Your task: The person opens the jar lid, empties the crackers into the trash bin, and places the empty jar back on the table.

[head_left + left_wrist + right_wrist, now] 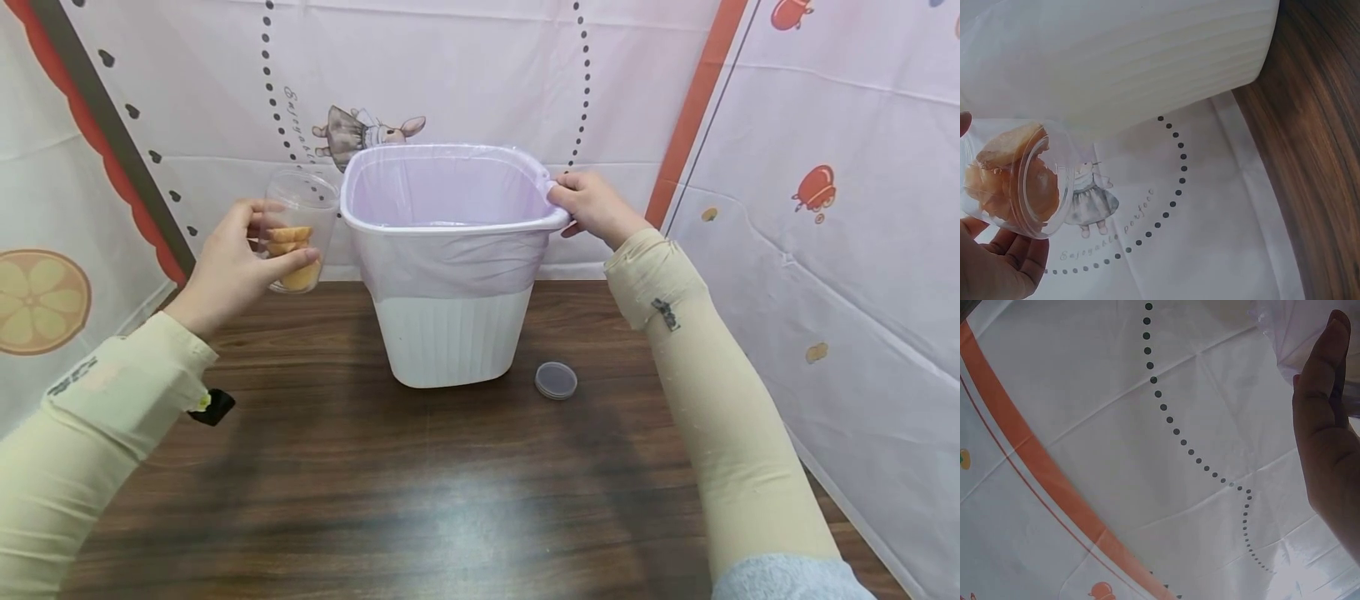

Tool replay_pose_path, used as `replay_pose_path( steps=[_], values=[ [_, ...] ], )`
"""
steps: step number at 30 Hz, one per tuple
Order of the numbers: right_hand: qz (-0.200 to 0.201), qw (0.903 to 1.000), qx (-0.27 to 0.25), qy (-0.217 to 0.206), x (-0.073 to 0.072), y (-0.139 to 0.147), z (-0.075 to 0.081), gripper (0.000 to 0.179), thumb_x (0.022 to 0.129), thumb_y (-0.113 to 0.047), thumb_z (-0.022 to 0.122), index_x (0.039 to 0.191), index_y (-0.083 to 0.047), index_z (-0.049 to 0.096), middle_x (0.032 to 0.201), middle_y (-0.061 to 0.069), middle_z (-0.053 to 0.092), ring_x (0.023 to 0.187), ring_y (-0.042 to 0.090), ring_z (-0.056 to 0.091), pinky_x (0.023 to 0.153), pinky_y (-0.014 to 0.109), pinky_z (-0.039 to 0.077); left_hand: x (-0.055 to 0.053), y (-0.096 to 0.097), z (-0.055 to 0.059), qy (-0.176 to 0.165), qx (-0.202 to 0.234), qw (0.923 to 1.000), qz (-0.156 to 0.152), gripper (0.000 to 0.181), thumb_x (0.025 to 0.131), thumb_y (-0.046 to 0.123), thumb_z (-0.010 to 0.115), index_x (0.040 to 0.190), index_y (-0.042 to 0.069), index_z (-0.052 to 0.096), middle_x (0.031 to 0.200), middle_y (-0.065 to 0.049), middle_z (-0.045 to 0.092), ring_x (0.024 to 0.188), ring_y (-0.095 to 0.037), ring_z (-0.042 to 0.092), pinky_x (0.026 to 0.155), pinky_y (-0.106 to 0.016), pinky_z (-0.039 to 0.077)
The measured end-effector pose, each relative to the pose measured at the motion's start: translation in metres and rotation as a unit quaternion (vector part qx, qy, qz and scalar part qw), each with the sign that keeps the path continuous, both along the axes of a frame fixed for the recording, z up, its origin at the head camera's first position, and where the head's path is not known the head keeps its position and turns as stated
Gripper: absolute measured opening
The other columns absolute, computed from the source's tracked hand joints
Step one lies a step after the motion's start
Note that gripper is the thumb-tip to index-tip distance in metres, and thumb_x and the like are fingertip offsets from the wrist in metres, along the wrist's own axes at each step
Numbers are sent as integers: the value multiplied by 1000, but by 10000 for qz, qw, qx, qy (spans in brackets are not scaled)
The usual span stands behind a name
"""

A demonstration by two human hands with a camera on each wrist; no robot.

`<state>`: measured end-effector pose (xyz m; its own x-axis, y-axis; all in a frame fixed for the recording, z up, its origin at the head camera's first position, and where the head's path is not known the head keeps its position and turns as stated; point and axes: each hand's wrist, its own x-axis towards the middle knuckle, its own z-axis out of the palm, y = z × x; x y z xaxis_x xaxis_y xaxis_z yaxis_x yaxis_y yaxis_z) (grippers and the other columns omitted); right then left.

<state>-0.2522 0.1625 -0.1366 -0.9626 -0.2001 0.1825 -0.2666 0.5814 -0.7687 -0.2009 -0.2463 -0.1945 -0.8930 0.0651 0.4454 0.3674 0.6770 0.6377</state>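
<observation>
My left hand grips a clear plastic cup beside the bin's left rim, fingers and thumb round its wall. Inside the cup lie several orange-yellow pieces, gathered toward its bottom in the head view. A white trash bin stands upright on the table, lined with a pale purple bag folded over its rim. At the bin's right rim, my right hand pinches the edge with the bag, thumb on top. The right wrist view shows that hand against the bag, its grip partly hidden.
A round, clear lid lies on the dark wooden table, to the right of the bin's base. Printed white cloth hangs behind the bin and along both sides. A black strap end hangs below my left sleeve.
</observation>
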Motion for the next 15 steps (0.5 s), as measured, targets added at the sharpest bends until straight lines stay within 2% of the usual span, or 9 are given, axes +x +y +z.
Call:
replay_pose_path(
  steps=[4,10,15],
  values=[
    [-15,10000,15,-10,1,0,1,43,98,-18,41,132,6,51,73,-7,54,62,1,54,63,22,54,0,0,5,79,-90,9999,19,71,82,40,74,138,11,41,109,2,52,90,-2,48,73,-16,39],
    [-37,10000,35,20,0,-1,0,43,98,-17,42,133,5,51,74,-7,55,63,1,55,65,23,54,0,0,12,123,-307,9994,45,73,82,40,75,139,9,41,113,-8,54,86,4,49,70,-10,39],
    [-15,10000,-16,20,-1,0,-1,42,97,-17,42,133,5,51,73,-8,55,63,1,55,65,24,54,-2,0,18,115,-501,9987,62,74,82,40,74,140,8,41,113,-11,53,88,-1,50,70,-12,38]
  ],
)
